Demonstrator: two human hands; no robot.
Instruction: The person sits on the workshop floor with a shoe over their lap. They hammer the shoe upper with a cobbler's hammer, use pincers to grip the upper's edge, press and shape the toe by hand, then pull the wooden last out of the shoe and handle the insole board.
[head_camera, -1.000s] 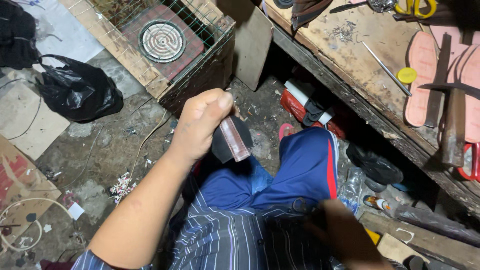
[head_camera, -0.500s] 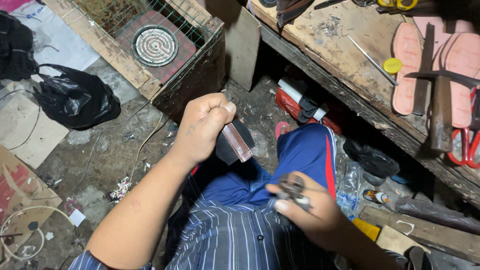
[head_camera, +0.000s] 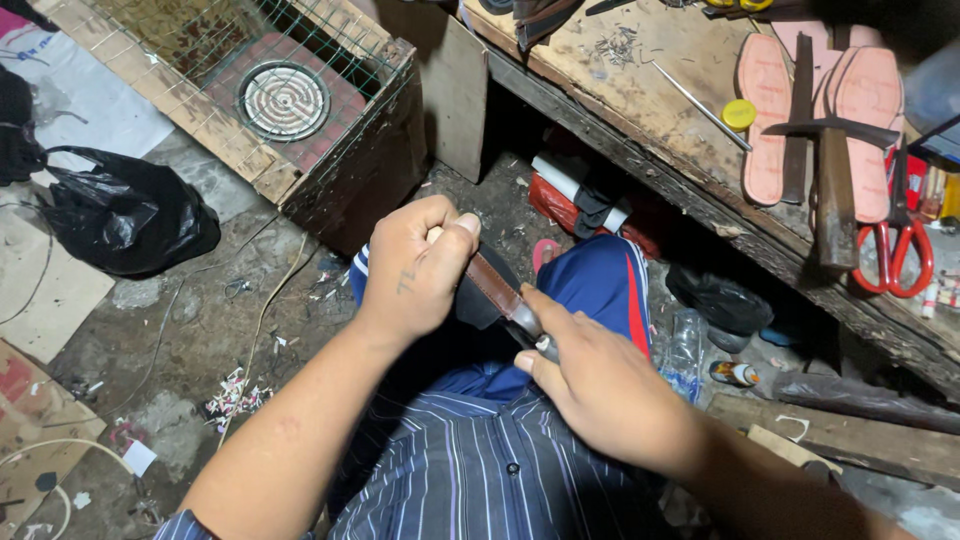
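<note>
Our right hand (head_camera: 600, 395) has come up with a metal tool (head_camera: 540, 340) gripped, meeting the brown strap (head_camera: 497, 285) our left hand (head_camera: 415, 265) pinches closed; work on the strap begins.

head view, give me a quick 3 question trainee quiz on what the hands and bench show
1. True or false: the left hand grips one end of the brown strap.
2. Which lies on the wooden bench beside the red-handled scissors? A) a hammer B) a saw C) a drill
3. Fill in: the right hand holds a small ____ tool against the strap.

Key
1. True
2. A, the hammer
3. metal; its exact kind cannot be told
</note>
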